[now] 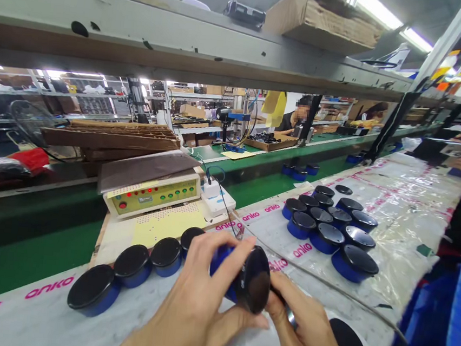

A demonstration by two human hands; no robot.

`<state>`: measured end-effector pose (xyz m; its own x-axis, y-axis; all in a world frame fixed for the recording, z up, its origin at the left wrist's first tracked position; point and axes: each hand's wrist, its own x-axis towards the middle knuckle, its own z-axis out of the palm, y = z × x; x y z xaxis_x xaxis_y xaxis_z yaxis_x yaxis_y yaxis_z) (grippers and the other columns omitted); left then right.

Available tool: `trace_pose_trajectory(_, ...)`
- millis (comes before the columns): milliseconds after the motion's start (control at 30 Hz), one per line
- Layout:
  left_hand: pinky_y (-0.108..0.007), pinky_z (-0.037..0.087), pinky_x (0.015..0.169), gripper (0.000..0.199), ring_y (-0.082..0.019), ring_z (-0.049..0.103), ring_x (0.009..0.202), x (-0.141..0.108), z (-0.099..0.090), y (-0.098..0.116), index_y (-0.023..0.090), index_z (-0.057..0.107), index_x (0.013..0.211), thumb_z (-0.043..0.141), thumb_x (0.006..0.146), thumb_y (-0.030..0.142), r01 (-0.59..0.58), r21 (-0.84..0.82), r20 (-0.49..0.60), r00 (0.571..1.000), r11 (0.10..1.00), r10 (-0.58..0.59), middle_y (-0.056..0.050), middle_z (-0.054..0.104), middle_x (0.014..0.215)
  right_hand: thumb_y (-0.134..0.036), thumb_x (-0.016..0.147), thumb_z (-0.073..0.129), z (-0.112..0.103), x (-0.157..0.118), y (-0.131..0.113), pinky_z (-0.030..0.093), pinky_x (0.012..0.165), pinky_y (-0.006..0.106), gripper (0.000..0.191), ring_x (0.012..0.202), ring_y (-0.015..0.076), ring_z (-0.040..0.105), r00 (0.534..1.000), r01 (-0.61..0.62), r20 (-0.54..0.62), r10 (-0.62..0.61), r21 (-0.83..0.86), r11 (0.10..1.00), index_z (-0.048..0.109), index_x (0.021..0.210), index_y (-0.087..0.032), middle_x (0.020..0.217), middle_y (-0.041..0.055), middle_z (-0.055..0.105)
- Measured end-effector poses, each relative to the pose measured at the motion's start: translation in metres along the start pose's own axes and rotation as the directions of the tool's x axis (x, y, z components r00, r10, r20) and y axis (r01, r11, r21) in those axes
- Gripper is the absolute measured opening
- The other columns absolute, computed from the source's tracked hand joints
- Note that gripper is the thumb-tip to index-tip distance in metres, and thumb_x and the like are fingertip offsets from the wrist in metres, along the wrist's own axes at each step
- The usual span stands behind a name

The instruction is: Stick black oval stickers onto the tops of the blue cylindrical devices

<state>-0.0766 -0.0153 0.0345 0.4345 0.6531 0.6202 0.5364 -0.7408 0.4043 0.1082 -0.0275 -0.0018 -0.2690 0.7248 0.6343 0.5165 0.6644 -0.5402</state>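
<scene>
My left hand [202, 295] is closed around a round blue unit with a glossy black face [255, 279]. The unit is tipped on its side, its black face turned to the right, with small light markings near the rim. Close against its right edge is my right hand [301, 321], fingers curled together. A dark bit shows between those fingers, but what it is stays hidden. To the left, similar blue units with black tops stand in a row, one of them [94, 290] nearest me. A black disc [348, 342] lies beside my right hand.
Several more blue units [328, 238] stand grouped on the plastic-covered table [402, 211]. A grey cable [326, 277] crosses it. Behind the row is a control box [153, 190] with lit buttons; a blue crate [456, 325] stands right. A shelf beam [187, 33] runs overhead. Other people work nearby.
</scene>
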Motion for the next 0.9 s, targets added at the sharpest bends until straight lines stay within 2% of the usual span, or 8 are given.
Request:
trace_pose_trajectory(67,-0.043,0.039,0.104,0.066,-0.028,0.044,0.124,-0.001,0.001,-0.001,0.025,0.028,0.138,0.065,0.083,0.031,-0.17,0.066,-0.045,0.984,0.983,0.173,-0.013,0.048,0.127,-0.015,0.092,0.039,0.004,-0.005,0.004,0.05,0.064,0.02,0.018,0.07,0.0124,0.061,1.0,-0.013,-0.023,0.013,0.014,1.0,0.05,0.103,-0.025,0.084,0.0,0.062)
trace_pose_trajectory(133,-0.043,0.037,0.107,0.063,-0.026,0.042,0.127,-0.001,0.001,-0.001,0.025,0.028,0.133,0.066,0.083,0.025,-0.247,0.037,-0.062,0.967,0.968,0.249,-0.012,0.053,0.126,-0.013,0.091,0.04,0.007,-0.009,0.005,0.049,0.06,0.021,0.015,0.062,0.0126,0.059,0.999,0.019,-0.051,-0.018,0.01,1.0,0.049,0.095,-0.024,0.075,-0.0016,0.059)
trace_pose_trajectory(333,-0.041,0.05,0.094,0.043,-0.028,0.053,0.114,-0.001,-0.002,0.002,0.023,0.038,0.111,0.066,0.079,0.015,-0.268,0.153,-0.042,0.96,0.951,0.277,-0.013,0.06,0.113,-0.008,0.086,0.041,0.007,-0.006,0.003,0.047,0.052,0.023,0.017,0.055,0.0137,0.057,0.989,0.107,-0.095,-0.111,-0.04,0.993,0.048,0.085,-0.023,0.067,-0.0015,0.058)
trace_pose_trajectory(500,-0.042,0.049,0.091,0.043,-0.027,0.053,0.108,-0.002,-0.003,0.003,0.021,0.04,0.111,0.068,0.078,0.017,-0.293,0.187,-0.041,0.951,0.938,0.306,-0.013,0.057,0.11,-0.009,0.086,0.044,0.008,-0.005,0.003,0.05,0.056,0.022,0.016,0.057,0.0134,0.059,0.99,0.109,-0.086,-0.114,-0.058,0.992,0.051,0.089,-0.023,0.069,-0.0012,0.06)
trace_pose_trajectory(633,-0.036,0.05,0.09,0.07,-0.026,0.052,0.109,-0.001,-0.005,0.001,0.021,0.028,0.132,0.07,0.077,0.028,-0.152,0.094,0.115,0.983,0.984,0.141,-0.013,0.051,0.118,-0.01,0.089,0.041,0.002,-0.014,0.003,0.048,0.053,0.022,0.021,0.058,0.0129,0.061,0.986,0.166,0.004,-0.166,-0.044,0.985,0.054,0.1,-0.023,0.071,-0.0007,0.063)
trace_pose_trajectory(733,-0.034,0.05,0.087,0.066,-0.024,0.055,0.106,0.004,-0.007,-0.009,0.024,0.033,0.13,0.069,0.075,0.025,0.0,0.122,0.117,0.993,0.993,-0.015,-0.009,0.05,0.118,-0.012,0.09,0.045,-0.018,-0.021,0.017,0.047,0.056,0.026,0.023,0.061,0.0161,0.065,0.978,0.187,-0.036,-0.205,-0.287,0.94,0.053,0.11,-0.02,0.075,0.0031,0.068)
trace_pose_trajectory(833,-0.035,0.048,0.087,0.051,-0.023,0.055,0.104,0.017,-0.004,-0.025,0.026,0.04,0.121,0.067,0.077,0.029,0.211,0.113,-0.034,0.977,0.971,-0.208,-0.007,0.051,0.116,-0.029,0.094,0.04,-0.048,-0.01,0.049,0.042,0.048,0.029,0.02,0.051,0.0185,0.062,0.987,-0.121,-0.159,0.023,-0.648,0.752,0.056,0.093,-0.019,0.065,0.0035,0.066)
trace_pose_trajectory(900,-0.041,0.045,0.091,0.045,-0.025,0.055,0.105,0.027,0.006,-0.038,0.025,0.044,0.117,0.066,0.078,0.034,0.259,0.104,0.028,0.964,0.96,-0.263,-0.007,0.054,0.114,-0.036,0.096,0.029,-0.061,0.01,0.076,0.034,0.044,0.03,0.035,0.046,0.0202,0.056,0.942,-0.328,-0.222,0.252,-0.767,0.552,0.053,0.075,-0.021,0.052,0.0024,0.058)
